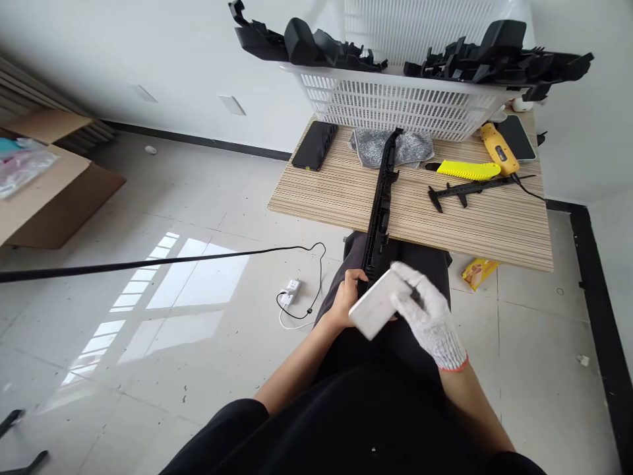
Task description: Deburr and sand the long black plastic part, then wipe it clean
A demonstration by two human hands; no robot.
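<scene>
My bare left hand (346, 298) is wrapped round the near end of a long black plastic part (383, 198). That part reaches away from my lap over the table edge, and its far end lies on a grey cloth (368, 148). On my right hand (429, 316) is a white knitted glove with a red cuff edge. Its thumb and fingers pinch a flat white rectangular piece (376, 307), slightly blurred, whose exact kind I cannot make out. The white piece is held tilted just above the black part's near end and hides some of it and of my left fingers.
On the wood-grain table (321, 191) lie a black phone (315, 145), a yellow-handled knife (467, 170), a caliper (462, 191) and a yellow corded tool (500, 150). Behind stands a white basket (395, 102) with black plastic parts across its rim. A power strip (291, 291) and cables lie on the floor.
</scene>
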